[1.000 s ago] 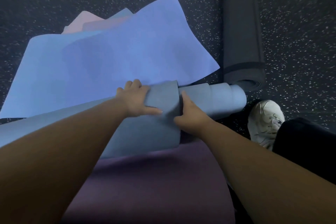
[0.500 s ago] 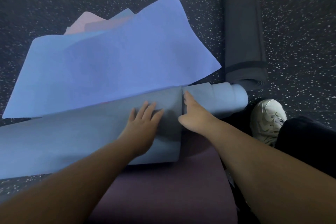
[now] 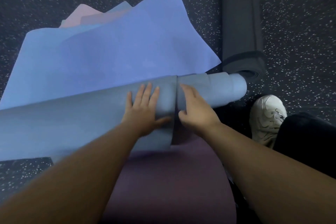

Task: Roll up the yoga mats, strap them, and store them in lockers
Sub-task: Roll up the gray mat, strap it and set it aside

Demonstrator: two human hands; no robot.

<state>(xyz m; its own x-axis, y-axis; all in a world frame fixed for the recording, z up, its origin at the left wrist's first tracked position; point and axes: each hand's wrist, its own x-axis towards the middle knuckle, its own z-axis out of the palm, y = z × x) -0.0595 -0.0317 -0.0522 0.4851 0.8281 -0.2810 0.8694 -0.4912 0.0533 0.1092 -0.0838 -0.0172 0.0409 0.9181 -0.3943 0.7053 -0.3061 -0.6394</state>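
Grey-blue mat (image 3: 72, 120) rolled further; left hand (image 3: 143, 109) still flat, right hand (image 3: 196, 109) now spread, both pressing.

Both hands press on a grey-blue yoga mat (image 3: 72, 123) partly rolled on the speckled floor (image 3: 300, 23): the left hand (image 3: 143, 109) lies flat with straight fingers (image 3: 147, 91), the right hand (image 3: 196, 109) beside it. A rolled dark mat (image 3: 240, 23) lies just beyond.
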